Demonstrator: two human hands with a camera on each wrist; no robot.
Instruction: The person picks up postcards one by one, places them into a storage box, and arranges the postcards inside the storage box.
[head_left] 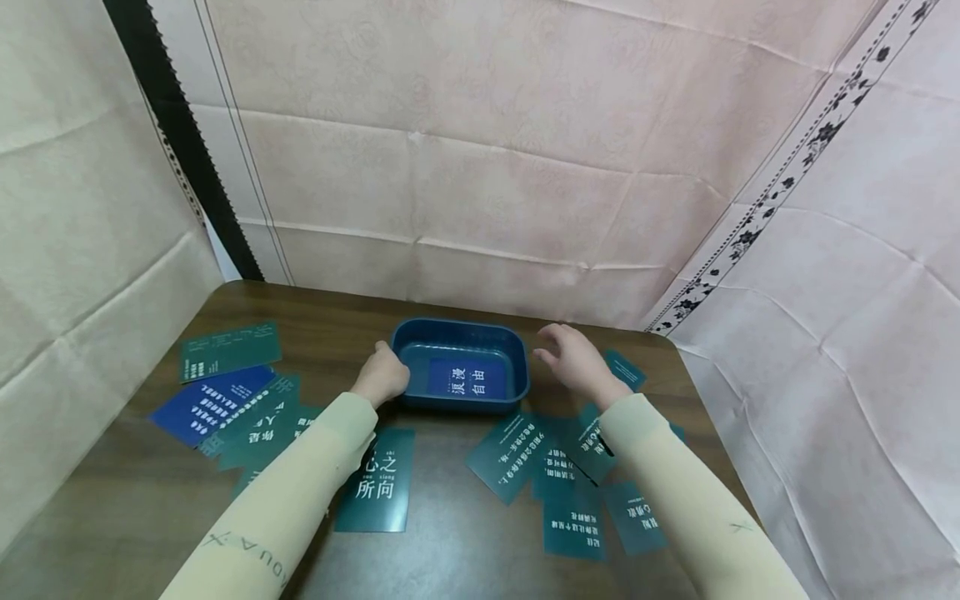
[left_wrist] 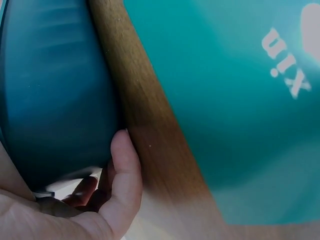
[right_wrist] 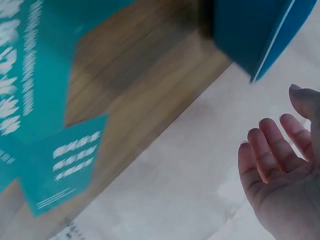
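Observation:
A blue plastic tray (head_left: 459, 335) stands toward the far edge of the table, with a dark blue card (head_left: 467, 379) with white characters lying in it. My left hand (head_left: 382, 374) grips the tray's left end; in the left wrist view its fingers (left_wrist: 126, 175) curl against the tray wall (left_wrist: 60, 100). Just off the tray's right end is my right hand (head_left: 573, 360), apart from it. Its fingers are loosely bent and hold nothing, as the right wrist view also shows. A green card (head_left: 375, 482) lies below the left hand, partly under the sleeve.
Several green cards (head_left: 504, 454) overlap on the right, some hidden by the right sleeve. To the left lie more green cards (head_left: 232, 350) and a blue card (head_left: 206, 406). Cloth (head_left: 487, 208) hangs behind and beside the wooden table (head_left: 457, 517).

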